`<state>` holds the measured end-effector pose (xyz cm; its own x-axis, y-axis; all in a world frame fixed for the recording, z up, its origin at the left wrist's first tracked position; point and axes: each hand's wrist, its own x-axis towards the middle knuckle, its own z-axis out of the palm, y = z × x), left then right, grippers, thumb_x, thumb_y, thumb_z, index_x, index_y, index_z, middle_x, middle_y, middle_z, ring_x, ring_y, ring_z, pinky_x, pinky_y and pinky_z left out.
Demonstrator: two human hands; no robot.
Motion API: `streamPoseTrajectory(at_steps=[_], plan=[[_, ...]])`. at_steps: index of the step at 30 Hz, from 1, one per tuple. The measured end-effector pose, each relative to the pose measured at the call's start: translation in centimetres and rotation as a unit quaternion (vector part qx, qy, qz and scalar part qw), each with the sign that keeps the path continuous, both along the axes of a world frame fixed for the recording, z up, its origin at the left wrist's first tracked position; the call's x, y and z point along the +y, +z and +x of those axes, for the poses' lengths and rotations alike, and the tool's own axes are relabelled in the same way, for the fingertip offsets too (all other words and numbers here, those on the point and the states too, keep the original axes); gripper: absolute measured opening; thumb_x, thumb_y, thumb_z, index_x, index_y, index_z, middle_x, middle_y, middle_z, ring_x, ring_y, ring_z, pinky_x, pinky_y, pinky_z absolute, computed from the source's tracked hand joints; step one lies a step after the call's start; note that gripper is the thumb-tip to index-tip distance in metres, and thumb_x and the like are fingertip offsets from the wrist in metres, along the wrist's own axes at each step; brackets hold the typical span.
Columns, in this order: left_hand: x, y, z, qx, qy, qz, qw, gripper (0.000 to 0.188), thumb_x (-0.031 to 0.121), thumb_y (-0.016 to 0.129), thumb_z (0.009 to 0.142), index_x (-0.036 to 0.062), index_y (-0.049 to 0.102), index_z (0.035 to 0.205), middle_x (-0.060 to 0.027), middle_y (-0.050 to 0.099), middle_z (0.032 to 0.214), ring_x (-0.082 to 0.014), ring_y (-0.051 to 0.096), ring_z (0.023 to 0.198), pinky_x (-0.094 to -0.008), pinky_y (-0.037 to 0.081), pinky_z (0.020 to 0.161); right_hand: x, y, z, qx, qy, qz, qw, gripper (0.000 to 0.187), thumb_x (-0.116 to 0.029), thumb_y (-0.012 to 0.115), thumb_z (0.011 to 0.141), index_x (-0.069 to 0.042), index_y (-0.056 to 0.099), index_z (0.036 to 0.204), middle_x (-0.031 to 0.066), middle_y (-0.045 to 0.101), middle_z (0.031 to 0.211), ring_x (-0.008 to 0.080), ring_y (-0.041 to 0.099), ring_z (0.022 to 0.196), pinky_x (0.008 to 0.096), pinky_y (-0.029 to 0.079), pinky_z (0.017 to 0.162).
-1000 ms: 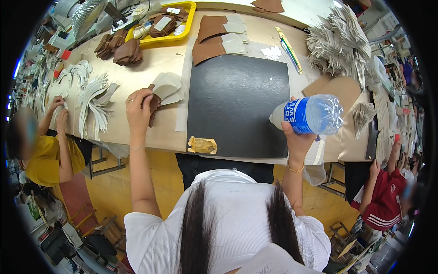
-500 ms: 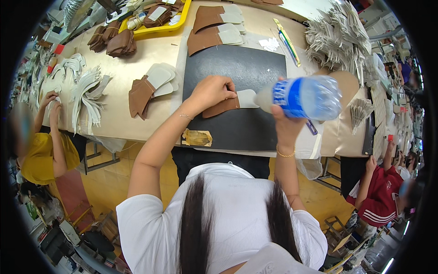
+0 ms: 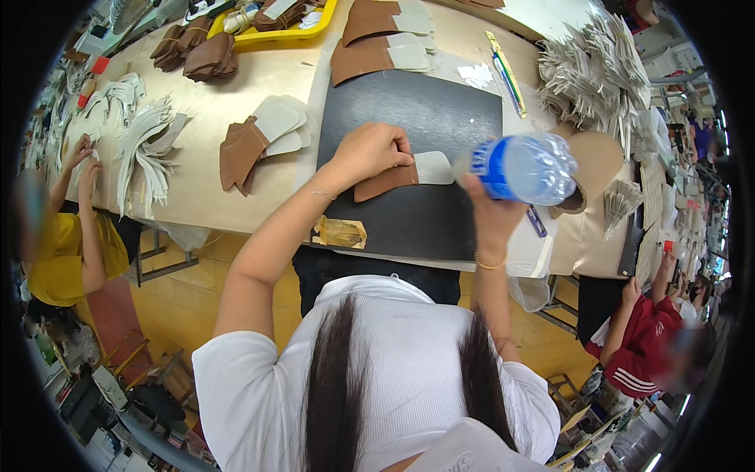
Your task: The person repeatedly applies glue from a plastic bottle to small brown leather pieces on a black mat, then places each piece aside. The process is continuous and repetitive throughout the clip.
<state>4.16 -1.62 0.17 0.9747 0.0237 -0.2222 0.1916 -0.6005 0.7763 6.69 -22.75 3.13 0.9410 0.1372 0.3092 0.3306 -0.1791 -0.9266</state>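
On the black mat point(image 3: 409, 228) lies a brown leather-like piece point(image 3: 381, 185) with a pale grey rounded piece point(image 3: 434, 168) at its right end. My left hand point(image 3: 376, 153) has its fingers closed at the brown piece's upper edge, near where brown meets grey. My right hand point(image 3: 497, 211) grips a clear plastic bottle point(image 3: 535, 167) with a blue label. The bottle is held on its side above the mat, its narrow end toward the grey piece. Blur hides that end, and I cannot tell whether it touches the piece.
Fanned brown-and-grey pieces point(image 3: 259, 145) lie left of the mat, similar ones point(image 3: 370, 57) behind it. Pencil-like tools point(image 3: 506, 75), white strip bundles point(image 3: 590, 71) and a purple cutter point(image 3: 536, 221) lie to the right. A yellow tray point(image 3: 295, 35) stands behind. Co-workers sit on both sides.
The bottle's narrow end has shifted slightly right, away from the brown piece, baring more of the grey piece. My left hand keeps its place on the brown piece. The whole view has shifted a little.
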Motion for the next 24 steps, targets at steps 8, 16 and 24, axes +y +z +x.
streamPoseTrajectory(at_steps=[8,16,24], plan=[[0.0,0.0,-0.2,0.008,0.012,0.003,1.000,0.018,0.025,0.073,0.073,0.0087,0.069,0.079,-0.0066,0.065,0.066,-0.0214,0.062,0.062,-0.0327,0.046,0.058,1.2,0.6,0.1,0.007,0.047,-0.077,0.996,0.039,-0.021,0.086,0.065,-0.001,0.067,0.093,0.0093,0.070,0.086,0.0184,0.067,0.076,0.0300,0.052,0.071],[0.2,-0.3,-0.3,-0.014,0.012,0.006,1.000,0.017,0.022,0.072,0.074,0.0069,0.069,0.082,-0.0070,0.065,0.067,-0.0218,0.062,0.062,-0.0333,0.046,0.059,4.4,0.8,-0.7,-0.058,0.047,-0.099,0.992,0.034,-0.023,0.085,0.066,-0.001,0.068,0.087,0.0062,0.070,0.079,0.0152,0.067,0.072,0.0285,0.051,0.066],[0.1,0.4,-0.4,0.012,0.017,-0.012,1.000,0.015,0.021,0.070,0.073,0.0079,0.069,0.081,-0.0076,0.066,0.070,-0.0248,0.064,0.067,-0.0358,0.048,0.061,3.9,0.8,0.8,-0.032,0.011,-0.072,0.997,0.042,-0.027,0.087,0.063,-0.001,0.067,0.090,0.0098,0.069,0.080,0.0196,0.066,0.071,0.0312,0.051,0.067]])
